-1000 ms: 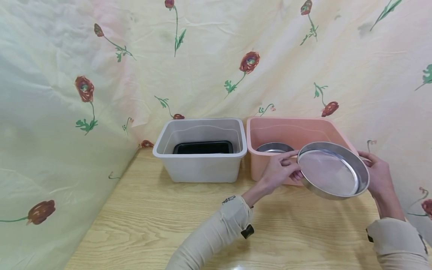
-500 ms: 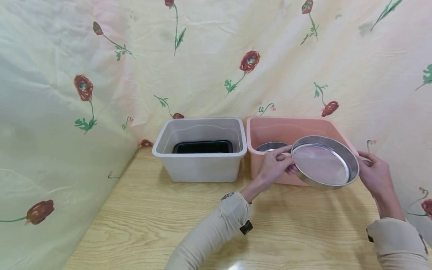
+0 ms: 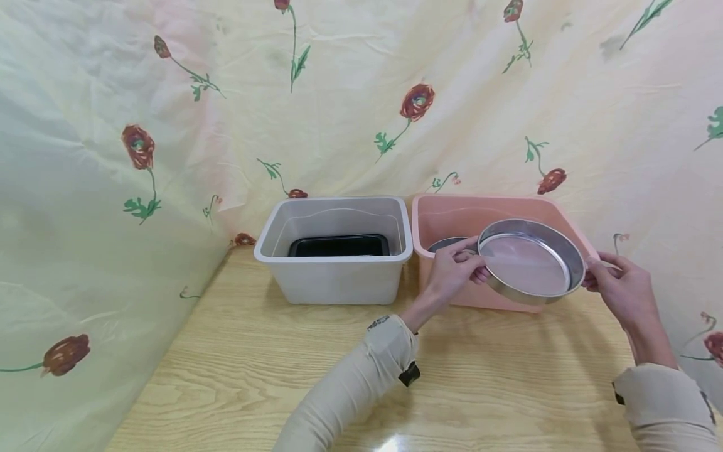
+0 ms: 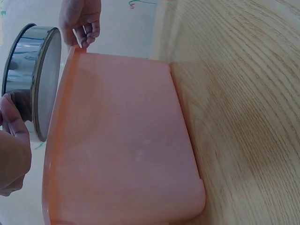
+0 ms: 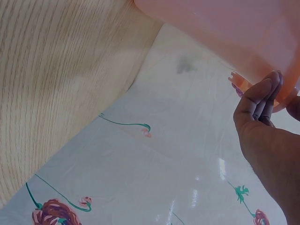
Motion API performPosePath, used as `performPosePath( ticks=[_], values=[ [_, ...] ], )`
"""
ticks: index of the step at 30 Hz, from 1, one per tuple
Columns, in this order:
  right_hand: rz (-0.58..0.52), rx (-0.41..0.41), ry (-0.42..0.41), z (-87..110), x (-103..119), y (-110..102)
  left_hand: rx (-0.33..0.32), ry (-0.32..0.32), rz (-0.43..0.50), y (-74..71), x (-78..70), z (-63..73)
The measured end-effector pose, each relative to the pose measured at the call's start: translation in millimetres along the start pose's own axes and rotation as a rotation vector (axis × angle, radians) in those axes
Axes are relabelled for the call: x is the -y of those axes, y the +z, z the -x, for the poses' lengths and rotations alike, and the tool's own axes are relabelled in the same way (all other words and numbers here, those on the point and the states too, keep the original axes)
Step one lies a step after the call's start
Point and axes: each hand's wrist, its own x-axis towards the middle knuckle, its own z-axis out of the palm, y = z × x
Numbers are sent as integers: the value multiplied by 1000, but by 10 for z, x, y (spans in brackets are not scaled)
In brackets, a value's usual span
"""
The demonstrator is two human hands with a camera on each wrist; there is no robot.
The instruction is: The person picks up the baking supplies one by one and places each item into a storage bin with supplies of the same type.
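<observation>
A round metal sieve (image 3: 525, 263) with a fine mesh bottom is tilted above the front of the pink bin (image 3: 480, 210). My left hand (image 3: 452, 267) pinches its left side between thumb and fingers, as the left wrist view also shows with the sieve (image 4: 28, 65) beside the bin's rim. The right hand (image 3: 624, 285) grips the pink bin's rim at the right front corner. In the right wrist view, that hand's fingers (image 5: 258, 96) curl at the rim. Another round metal piece (image 3: 443, 243) lies inside the pink bin, partly hidden by my left hand.
Left of the pink bin stands a light grey bin (image 3: 333, 279) holding a black rectangular tray (image 3: 339, 245). Both bins sit on a wood-grain table (image 3: 237, 364), against a floral cloth (image 3: 339, 113) at the back and left.
My left hand has carried the sieve leftward and up, away from the right hand, over the pink bin's front. The right hand stays at the bin's corner.
</observation>
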Motion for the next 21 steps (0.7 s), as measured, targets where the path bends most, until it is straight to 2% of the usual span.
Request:
performPosePath(
  ticks=[11,16,21],
  values=[
    [72,5,36,-8,-15,0,-75,-7,14,-39,-16,-87],
    [45,1,16,-9,-26,-1,-126,-19,10,-57,-14,-127],
    [32,-5,13,-8,-21,7,-150,-22,-2,-89,-14,-163]
  ],
)
